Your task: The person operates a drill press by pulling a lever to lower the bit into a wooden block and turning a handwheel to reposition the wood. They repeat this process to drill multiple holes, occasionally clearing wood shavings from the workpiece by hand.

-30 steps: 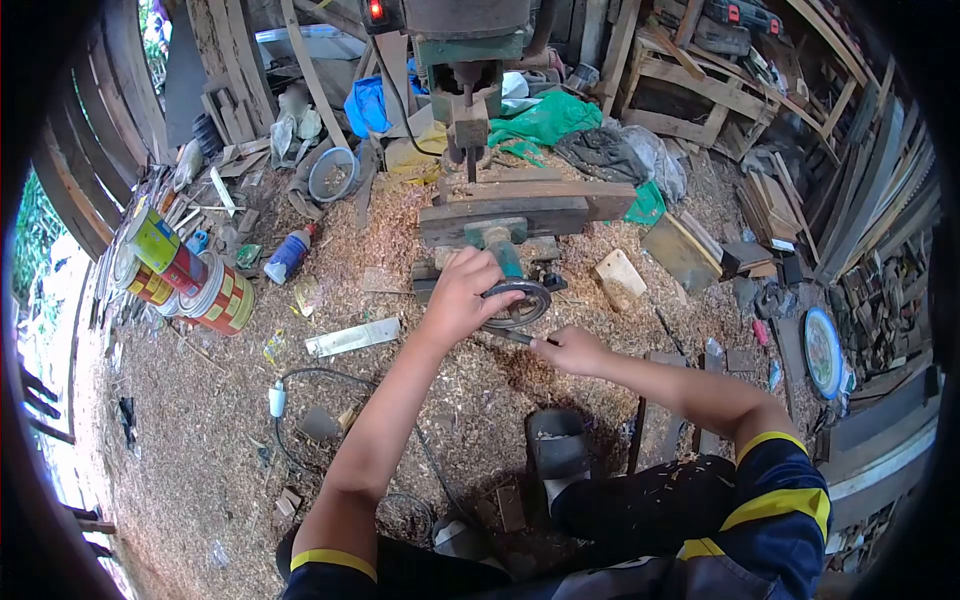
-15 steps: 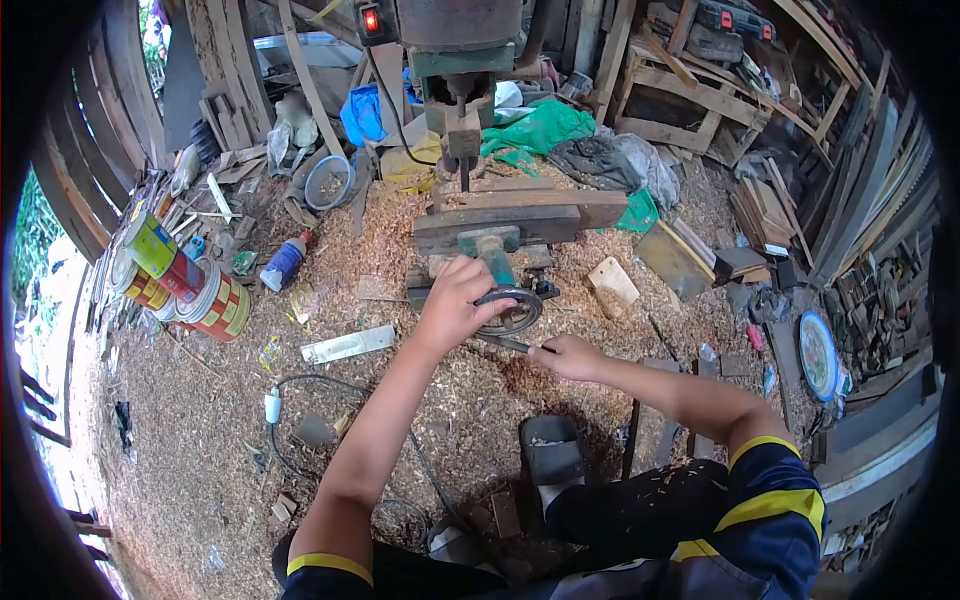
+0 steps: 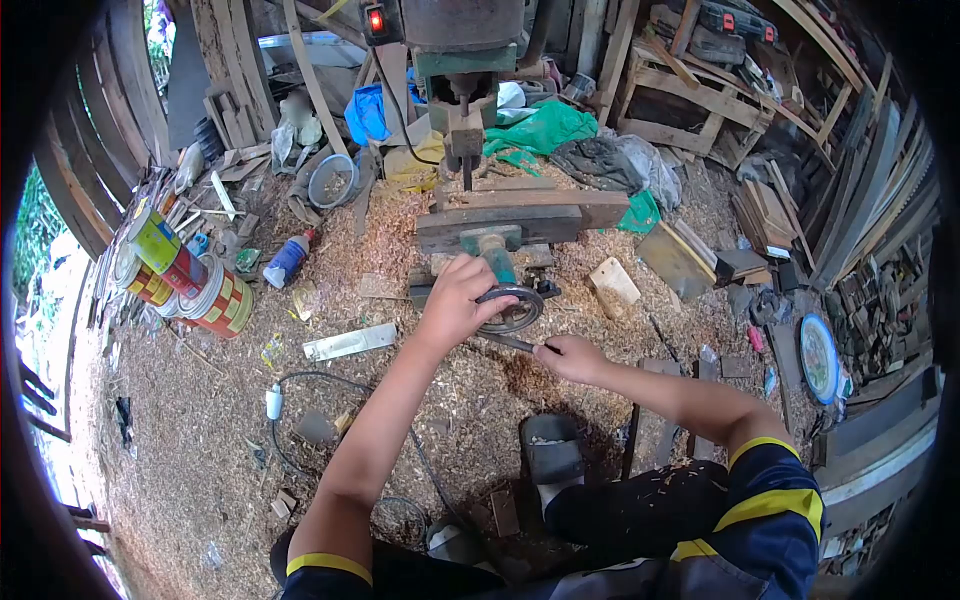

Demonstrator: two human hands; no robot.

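In front of me stands a drill-like woodworking machine (image 3: 465,62), its narrow bit (image 3: 466,175) pointing down over a length of wood (image 3: 600,210). That wood lies along a dark vise jaw (image 3: 540,228) on the machine's bed. My left hand (image 3: 458,305) is closed around the left side of a metal handwheel (image 3: 537,310). Lower and to the right, my right hand (image 3: 573,359) grips the end of a dark lever (image 3: 508,342), which runs leftward beneath the wheel. The lever's far end is hidden behind my left hand and the wheel.
Wood shavings cover the ground. Paint cans (image 3: 222,305) and a blue bottle (image 3: 288,260) stand left. A black cable (image 3: 330,377) runs near my feet. Wood offcuts (image 3: 614,284) lie right of the machine, with stacked boards (image 3: 870,190) beyond. A red switch (image 3: 375,19) glows above.
The whole view has shifted very slightly. Both hands keep their places on the handwheel and the lever.
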